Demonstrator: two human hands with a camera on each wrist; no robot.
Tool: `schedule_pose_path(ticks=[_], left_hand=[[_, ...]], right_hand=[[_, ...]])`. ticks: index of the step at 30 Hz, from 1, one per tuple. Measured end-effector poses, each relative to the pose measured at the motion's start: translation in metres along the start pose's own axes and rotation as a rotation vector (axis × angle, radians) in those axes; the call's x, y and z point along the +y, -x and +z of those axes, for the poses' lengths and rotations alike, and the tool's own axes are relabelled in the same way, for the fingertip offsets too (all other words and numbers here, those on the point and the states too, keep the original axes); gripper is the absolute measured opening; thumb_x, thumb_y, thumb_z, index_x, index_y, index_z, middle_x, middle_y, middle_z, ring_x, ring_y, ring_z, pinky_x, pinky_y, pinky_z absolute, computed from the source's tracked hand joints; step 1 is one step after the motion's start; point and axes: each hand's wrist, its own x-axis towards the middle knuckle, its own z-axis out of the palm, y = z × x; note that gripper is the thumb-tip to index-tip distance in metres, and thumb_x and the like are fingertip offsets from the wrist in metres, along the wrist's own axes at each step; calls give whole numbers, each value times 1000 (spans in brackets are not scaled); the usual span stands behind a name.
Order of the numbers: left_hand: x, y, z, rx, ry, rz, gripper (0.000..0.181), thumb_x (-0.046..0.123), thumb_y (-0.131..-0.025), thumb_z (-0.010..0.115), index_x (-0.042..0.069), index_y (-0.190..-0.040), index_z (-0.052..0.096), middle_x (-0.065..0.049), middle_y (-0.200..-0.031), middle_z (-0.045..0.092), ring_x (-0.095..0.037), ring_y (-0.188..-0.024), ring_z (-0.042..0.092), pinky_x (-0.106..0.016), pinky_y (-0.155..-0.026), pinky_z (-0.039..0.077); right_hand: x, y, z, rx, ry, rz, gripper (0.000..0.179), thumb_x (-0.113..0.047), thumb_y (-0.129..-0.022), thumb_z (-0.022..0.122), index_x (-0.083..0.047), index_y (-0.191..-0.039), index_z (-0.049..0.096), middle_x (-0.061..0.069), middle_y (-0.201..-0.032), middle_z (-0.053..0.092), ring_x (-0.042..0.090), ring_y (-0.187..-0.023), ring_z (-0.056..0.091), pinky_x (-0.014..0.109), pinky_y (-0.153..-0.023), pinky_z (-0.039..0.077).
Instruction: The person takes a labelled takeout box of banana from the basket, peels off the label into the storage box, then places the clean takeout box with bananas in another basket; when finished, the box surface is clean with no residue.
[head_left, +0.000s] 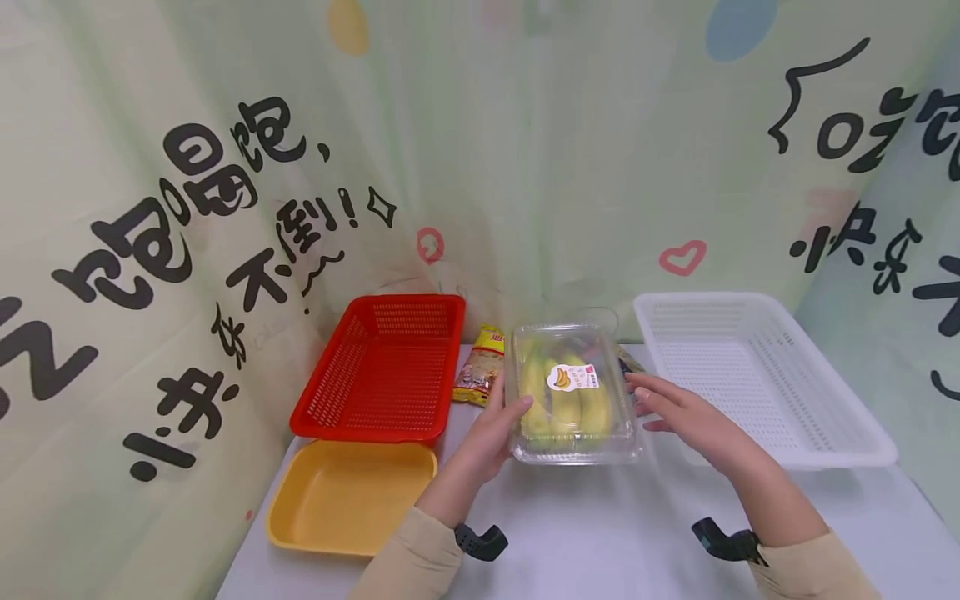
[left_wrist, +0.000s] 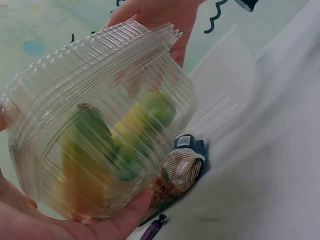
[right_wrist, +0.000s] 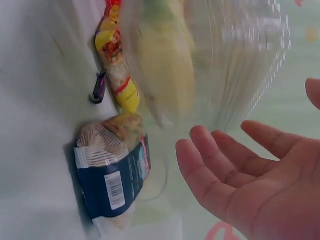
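Bananas [head_left: 567, 412], boxed [head_left: 576, 457], up over the table [head_left: 562, 542], red basket [head_left: 393, 358] left, white basket [head_left: 720, 358] right! Left hand [head_left: 489, 432] clamps its grip on the box; right hand [head_left: 688, 418] just beside, grip apart.

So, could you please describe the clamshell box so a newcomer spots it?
Look between the red basket and the white basket. There the left hand holds the clear clamshell box; unlike the open baskets, it is lidded with a banana-picture label.
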Motion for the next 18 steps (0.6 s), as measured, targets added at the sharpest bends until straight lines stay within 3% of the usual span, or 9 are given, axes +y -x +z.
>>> schedule_pose_path(ticks=[10,18], left_hand=[[-1,12,-11,-40,-5,-11,72,40,-94,61,63,-146,17,0,-160,26,-26,-126,52,-47,-97,53],[-5,22,-16,-75,-30,9,73,39,-93,62,57,-149,18,0,-162,25,-27,-127,51,-47,-98,52]], right_hand=[[7,-58,-26,-138,-72,-14,67,-49,-104,39,-10,-157,24,22,-159,28,46,-137,41,57,-107,44],[15,-95,-26,-284,-274,66,69,-48,-106,32,-15,-160,5,21,-164,11,51,-144,26,60,-111,39]])
